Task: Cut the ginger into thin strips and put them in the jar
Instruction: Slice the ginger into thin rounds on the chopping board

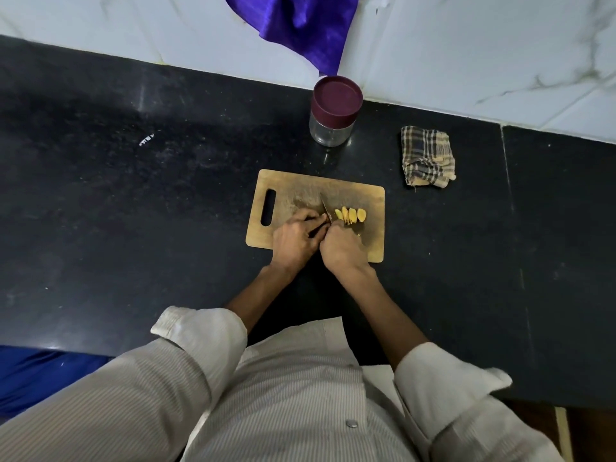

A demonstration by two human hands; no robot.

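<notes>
Nearest the camera, striped pale sleeves [186, 355] rolled to the forearm reach forward over a dark speckled counter [100, 211]. Both hands meet on a wooden cutting board [293, 190] that lies flat on the counter, handle slot to the left.

Left hand [295, 240]: fingers curled round the dark handle of a knife [326, 211]. Blade points away from the person, tilted slightly left, tip over the board's middle. Right hand [341, 250]: fingers curled down onto the ginger [350, 215], pressing it against the board just right of the blade. The two hands touch at the knuckles. How much uncut ginger sits under the right fingers cannot be told; they cover it.

Visible ginger: several yellow slices leaning on one another in a short row, just beyond the right hand's fingertips, on the right half of the board. A few small scraps lie near the board's lower right.

Beyond the board, well apart from it: a clear jar [333, 128] standing upright, dark maroon lid [337, 96] on. To the jar's right, a folded checked cloth [428, 158] on the counter, apart from both jar and board.

Farthest: pale marble-patterned wall [466, 45] behind the counter; a purple fabric [300, 25] hangs against it, its point just above the jar lid.
</notes>
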